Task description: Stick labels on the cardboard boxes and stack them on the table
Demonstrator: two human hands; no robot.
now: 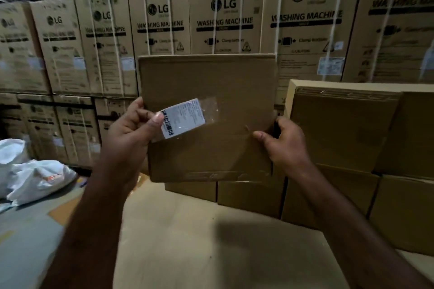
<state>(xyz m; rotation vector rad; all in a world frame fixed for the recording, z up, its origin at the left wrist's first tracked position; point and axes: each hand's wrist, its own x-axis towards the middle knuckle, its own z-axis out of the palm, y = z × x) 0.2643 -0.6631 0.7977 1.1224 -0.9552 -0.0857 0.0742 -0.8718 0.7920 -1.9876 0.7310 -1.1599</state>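
I hold a flat brown cardboard box [211,91] upright in the air above the table [187,237]. My left hand [131,131] grips its left edge, and the thumb presses the corner of a white barcode label [183,118] that lies under clear tape on the box face. My right hand [285,142] grips the right edge, thumb on the front, fingers hidden behind. More plain cardboard boxes [340,129] are stacked on the table behind and to the right.
Tall washing machine cartons [225,19] form a wall at the back. White plastic sacks [35,178] lie on the floor at the left. A low row of small boxes [249,195] sits under the held box.
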